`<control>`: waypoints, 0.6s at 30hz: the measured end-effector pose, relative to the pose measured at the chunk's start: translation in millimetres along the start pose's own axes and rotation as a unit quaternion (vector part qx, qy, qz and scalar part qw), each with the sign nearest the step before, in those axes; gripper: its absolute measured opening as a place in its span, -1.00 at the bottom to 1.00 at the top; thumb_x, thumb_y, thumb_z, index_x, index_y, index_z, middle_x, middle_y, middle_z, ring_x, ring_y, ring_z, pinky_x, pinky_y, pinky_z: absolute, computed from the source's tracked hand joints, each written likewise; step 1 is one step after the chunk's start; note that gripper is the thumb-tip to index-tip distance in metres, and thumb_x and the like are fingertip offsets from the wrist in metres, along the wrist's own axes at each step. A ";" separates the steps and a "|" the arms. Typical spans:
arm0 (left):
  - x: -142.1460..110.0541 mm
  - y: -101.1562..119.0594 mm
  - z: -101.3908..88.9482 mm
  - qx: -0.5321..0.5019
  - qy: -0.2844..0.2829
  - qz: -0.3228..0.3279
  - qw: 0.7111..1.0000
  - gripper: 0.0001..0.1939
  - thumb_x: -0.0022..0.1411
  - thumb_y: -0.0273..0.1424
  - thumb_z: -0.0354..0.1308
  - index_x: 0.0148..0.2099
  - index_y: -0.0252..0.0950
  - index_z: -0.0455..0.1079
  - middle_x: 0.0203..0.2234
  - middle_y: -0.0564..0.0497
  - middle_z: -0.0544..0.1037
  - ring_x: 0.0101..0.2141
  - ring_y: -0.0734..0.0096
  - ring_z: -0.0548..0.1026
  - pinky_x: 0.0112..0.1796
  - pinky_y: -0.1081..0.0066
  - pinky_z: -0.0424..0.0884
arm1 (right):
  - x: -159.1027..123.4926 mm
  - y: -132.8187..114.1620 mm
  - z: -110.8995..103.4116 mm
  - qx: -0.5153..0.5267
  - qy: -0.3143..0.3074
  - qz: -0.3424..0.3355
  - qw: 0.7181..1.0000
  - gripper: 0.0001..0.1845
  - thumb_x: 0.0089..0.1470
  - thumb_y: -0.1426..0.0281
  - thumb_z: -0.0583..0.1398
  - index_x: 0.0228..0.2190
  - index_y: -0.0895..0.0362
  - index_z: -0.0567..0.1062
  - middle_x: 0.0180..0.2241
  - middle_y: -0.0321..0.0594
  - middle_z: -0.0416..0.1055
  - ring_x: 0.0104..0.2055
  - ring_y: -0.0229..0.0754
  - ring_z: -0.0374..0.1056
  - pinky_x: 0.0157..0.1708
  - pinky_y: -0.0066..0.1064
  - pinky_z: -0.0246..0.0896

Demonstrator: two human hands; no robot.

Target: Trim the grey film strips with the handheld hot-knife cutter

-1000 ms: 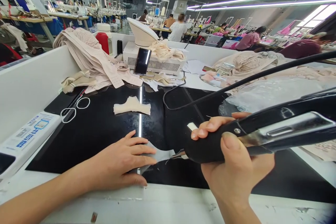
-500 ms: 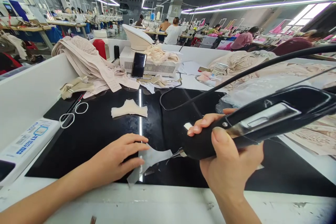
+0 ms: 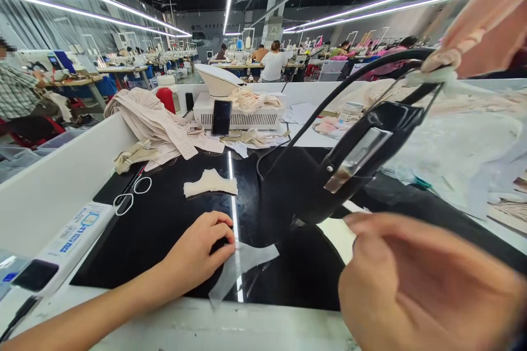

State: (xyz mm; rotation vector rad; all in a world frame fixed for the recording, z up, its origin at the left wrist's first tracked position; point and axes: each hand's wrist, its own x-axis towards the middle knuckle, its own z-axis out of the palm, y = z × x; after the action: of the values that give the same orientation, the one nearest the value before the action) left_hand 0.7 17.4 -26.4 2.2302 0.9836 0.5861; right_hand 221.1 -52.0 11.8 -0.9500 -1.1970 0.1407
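My left hand (image 3: 208, 244) is low over the black work mat, thumb and fingertips drawn together at the edge of a thin, translucent whitish cut piece (image 3: 251, 259). My right hand (image 3: 415, 285) is at the lower right, smeared by motion; whether it grips anything is unclear. Close behind its fingertips is a cream piece (image 3: 338, 235), partly covered by the hand. A black handheld tool (image 3: 358, 156) with a metal plate on its side and a cable hangs tilted from a tied cord, apart from my right hand. Its lower end points at the mat.
A cream fabric cutout (image 3: 211, 184) is on the black mat (image 3: 164, 247). White-handled scissors (image 3: 132, 196) and a white box (image 3: 74, 247) are at left. Behind are fabric strips (image 3: 152, 120), a phone (image 3: 221, 118) and a vented white machine (image 3: 255, 119). Clear plastic (image 3: 461, 148) is at right.
My right hand has let go of the black tool and moved down and right; the tool now hangs from its cord. My left fingers have curled in at the translucent piece. The view has tilted up.
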 end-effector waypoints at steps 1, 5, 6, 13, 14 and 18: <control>1.1 0.5 -0.3 -0.019 0.001 -0.003 1.000 -0.93 0.31 -0.46 0.14 -0.25 -0.21 0.43 0.00 -0.02 0.48 0.02 0.23 0.44 0.08 0.23 0.34 | -4.3 1.0 -0.2 -0.042 -0.098 -0.040 0.993 -0.70 0.20 0.51 0.22 -0.10 -0.11 0.50 -0.25 -0.34 0.48 -0.22 -0.20 0.45 -0.19 -0.35 0.42; 8.1 2.9 -6.1 -0.119 0.002 -0.021 0.993 -0.95 0.29 -0.39 0.14 -0.26 -0.23 0.40 -0.15 0.01 0.56 -0.09 0.27 0.47 0.01 0.28 0.33 | -11.7 11.4 10.6 -0.161 -0.328 -0.100 0.925 -0.69 0.26 0.45 0.16 0.02 -0.03 0.42 -0.08 -0.24 0.55 -0.08 -0.14 0.50 -0.11 -0.30 0.47; 10.1 3.0 -8.7 -0.145 -0.004 -0.033 0.989 -0.93 0.29 -0.37 0.13 -0.27 -0.24 0.39 -0.22 0.02 0.55 -0.15 0.30 0.47 -0.04 0.31 0.34 | -11.6 15.1 14.3 -0.157 -0.357 -0.098 0.916 -0.70 0.28 0.43 0.15 0.03 -0.04 0.41 -0.09 -0.24 0.55 -0.08 -0.15 0.50 -0.10 -0.30 0.47; 27.9 -13.1 -26.2 -0.230 -0.007 -0.092 0.969 -0.73 0.27 -0.15 0.07 -0.27 -0.26 0.26 -0.55 0.17 0.29 -0.53 0.50 0.30 -0.46 0.49 0.27 | 2.1 35.6 37.3 -0.133 -0.402 0.006 0.906 -0.81 0.34 0.36 0.08 -0.31 -0.01 0.47 -0.38 -0.35 0.52 -0.36 -0.23 0.48 -0.31 -0.43 0.43; 31.8 -17.2 -28.4 -0.232 0.000 -0.096 0.968 -0.70 0.27 -0.11 0.07 -0.25 -0.26 0.26 -0.57 0.18 0.28 -0.55 0.50 0.30 -0.47 0.49 0.28 | 6.2 38.1 42.2 -0.137 -0.392 0.000 0.909 -0.79 0.34 0.36 0.08 -0.32 0.00 0.48 -0.38 -0.35 0.53 -0.37 -0.23 0.49 -0.32 -0.43 0.43; 50.3 -32.6 -39.7 -0.206 0.048 -0.103 0.972 -0.65 0.29 -0.09 0.06 -0.08 -0.25 0.24 -0.59 0.21 0.30 -0.59 0.49 0.34 -0.49 0.48 0.30 | 25.6 51.3 66.5 -0.176 -0.342 -0.034 0.923 -0.77 0.33 0.36 0.08 -0.31 0.02 0.52 -0.35 -0.28 0.56 -0.32 -0.18 0.52 -0.30 -0.40 0.43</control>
State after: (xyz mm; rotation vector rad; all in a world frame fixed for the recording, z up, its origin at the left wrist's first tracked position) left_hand -8.1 87.7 -13.7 1.7257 1.0192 0.7345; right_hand 195.2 30.7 -2.0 -1.2192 -1.9454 0.2173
